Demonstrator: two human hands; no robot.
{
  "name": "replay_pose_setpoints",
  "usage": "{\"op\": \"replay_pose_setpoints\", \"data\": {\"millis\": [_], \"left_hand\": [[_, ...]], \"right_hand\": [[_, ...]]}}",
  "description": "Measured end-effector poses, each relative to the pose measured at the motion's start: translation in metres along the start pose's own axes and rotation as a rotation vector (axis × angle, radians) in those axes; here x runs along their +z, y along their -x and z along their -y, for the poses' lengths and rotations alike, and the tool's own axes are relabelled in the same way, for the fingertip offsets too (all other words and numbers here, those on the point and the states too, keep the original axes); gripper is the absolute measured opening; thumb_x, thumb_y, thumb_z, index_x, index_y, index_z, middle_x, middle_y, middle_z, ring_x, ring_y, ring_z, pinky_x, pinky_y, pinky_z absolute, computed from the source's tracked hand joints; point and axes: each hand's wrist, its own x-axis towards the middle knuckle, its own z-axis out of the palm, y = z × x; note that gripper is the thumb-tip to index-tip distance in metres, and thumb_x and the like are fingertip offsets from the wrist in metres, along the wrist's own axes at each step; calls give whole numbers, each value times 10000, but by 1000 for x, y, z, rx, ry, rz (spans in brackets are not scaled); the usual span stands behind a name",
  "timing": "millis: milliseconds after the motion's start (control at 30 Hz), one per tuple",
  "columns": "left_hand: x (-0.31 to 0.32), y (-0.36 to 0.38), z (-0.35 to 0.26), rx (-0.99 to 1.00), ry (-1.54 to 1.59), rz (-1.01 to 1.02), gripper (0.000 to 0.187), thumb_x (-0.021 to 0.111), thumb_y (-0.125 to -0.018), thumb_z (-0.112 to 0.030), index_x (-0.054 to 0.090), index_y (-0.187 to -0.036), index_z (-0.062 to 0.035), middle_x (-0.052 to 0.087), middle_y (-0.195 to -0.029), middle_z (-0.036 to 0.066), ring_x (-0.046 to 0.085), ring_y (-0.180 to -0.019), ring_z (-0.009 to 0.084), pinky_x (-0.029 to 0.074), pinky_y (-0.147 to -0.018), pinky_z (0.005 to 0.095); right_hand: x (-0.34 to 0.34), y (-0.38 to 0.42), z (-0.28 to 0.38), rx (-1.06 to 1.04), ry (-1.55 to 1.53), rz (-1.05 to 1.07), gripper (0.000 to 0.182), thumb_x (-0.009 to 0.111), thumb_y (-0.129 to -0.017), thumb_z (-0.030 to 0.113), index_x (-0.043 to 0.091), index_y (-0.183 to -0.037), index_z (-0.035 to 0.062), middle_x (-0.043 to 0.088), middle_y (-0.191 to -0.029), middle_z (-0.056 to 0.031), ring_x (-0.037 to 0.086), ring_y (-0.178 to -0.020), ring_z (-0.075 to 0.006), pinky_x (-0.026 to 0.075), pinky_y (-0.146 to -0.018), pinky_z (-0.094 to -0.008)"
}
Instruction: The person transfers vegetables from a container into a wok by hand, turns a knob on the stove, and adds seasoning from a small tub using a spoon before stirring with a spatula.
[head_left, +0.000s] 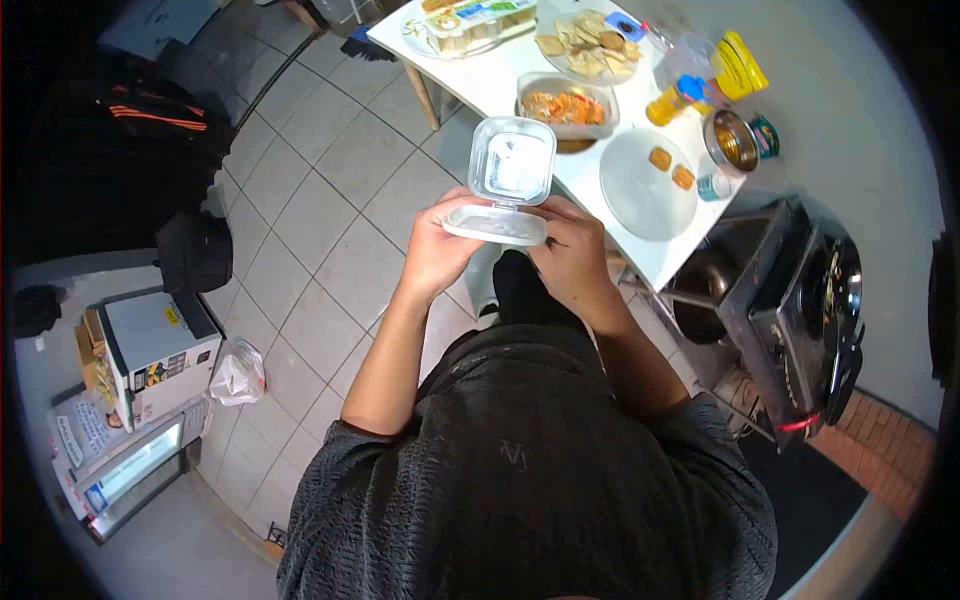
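A clear plastic hinged container (512,165) is held up in front of me, just off the table's near corner. Its square tub faces up with nothing showing in it but a glare spot, and its lid (495,226) is folded down toward my body. My left hand (440,240) is closed on the lid's left side, fingertips hidden behind it. On the other side, my right hand (572,250) grips the lid near the hinge, its fingers curled behind the plastic. Beyond the container, a tub of orange-red food (568,106) rests on the table.
The white table (655,262) carries a large white plate (645,205) with two small browned pieces, a plate of chips (590,50), a yellow bottle with a blue cap (672,102), a metal bowl (731,143) and a yellow bag (738,66). A stove (790,310) stands at right.
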Motion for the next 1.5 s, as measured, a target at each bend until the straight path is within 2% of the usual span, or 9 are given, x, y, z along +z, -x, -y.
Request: {"op": "replay_pose_setpoints", "data": {"millis": [333, 500, 567, 667, 767, 800, 867, 1133, 1500], "left_hand": [[79, 33, -24, -128, -18, 207, 146, 637, -768, 41, 672, -908, 28, 651, -916, 61, 602, -833, 130, 474, -762, 249], [148, 33, -13, -81, -115, 333, 146, 583, -801, 64, 669, -916, 41, 672, -885, 71, 616, -795, 128, 496, -729, 259], [182, 36, -17, -237, -159, 371, 174, 565, -802, 89, 672, -931, 46, 686, -872, 74, 623, -793, 120, 506, -725, 259], [234, 44, -17, -199, -115, 437, 188, 574, -799, 88, 683, -941, 32, 696, -886, 71, 627, -796, 118, 507, -727, 251], [282, 58, -6, -86, -111, 529, 181, 585, -800, 74, 692, -935, 20, 698, -916, 77, 627, -813, 114, 506, -738, 248], [298, 62, -2, -87, -127, 515, 224, 588, -739, 97, 689, -925, 24, 695, -912, 88, 626, -819, 121, 499, -755, 259], [325, 69, 4, -86, -150, 538, 228, 593, -739, 92, 689, -934, 22, 694, -915, 91, 624, -830, 122, 497, -760, 260], [379, 87, -4, -106, -168, 564, 210, 626, -766, 49, 684, -966, 22, 695, -921, 93, 625, -839, 125, 493, -773, 262], [363, 57, -19, 29, -227, 625, 145, 662, -821, -51, 691, -951, 5, 698, -835, 88, 620, -748, 108, 493, -689, 257]], "right_hand": [[-96, 79, 32, -88, 280, 9, 277, 668, -684, 27, 675, -959, 49, 628, -857, -100, 617, -780, -276, 501, -710, -339], [-166, 112, 23, 5, 108, -37, 255, 681, -723, 49, 669, -978, 52, 614, -846, -105, 604, -757, -279, 491, -695, -361], [-204, 129, 10, -1, 97, -60, 194, 680, -738, 43, 673, -931, 42, 628, -812, -94, 610, -712, -244, 490, -637, -334], [-269, 146, -3, 266, 168, -375, 45, 679, -784, 69, 677, -813, 35, 630, -738, -67, 599, -614, -162, 447, -499, -274], [-314, 153, -19, 164, 601, -297, 92, 731, -708, 150, 703, -763, 82, 623, -958, -60, 554, -899, -205, 425, -765, -328], [-322, 158, -25, 172, 601, -305, 92, 731, -708, 150, 703, -763, 82, 623, -958, -60, 554, -899, -205, 425, -765, -328], [-332, 166, -35, 322, 728, -145, 127, 739, -672, 209, 723, -742, 105, 592, -1063, -45, 455, -1056, -241, 336, -879, -376], [-352, 183, -64, 419, 772, 4, 190, 755, -646, 268, 736, -746, 108, 582, -1080, -48, 414, -1069, -253, 298, -858, -398], [-353, 180, -56, 398, 635, -124, 125, 703, -641, 177, 673, -744, 111, 533, -1110, -75, 395, -1097, -286, 275, -886, -409]]}}
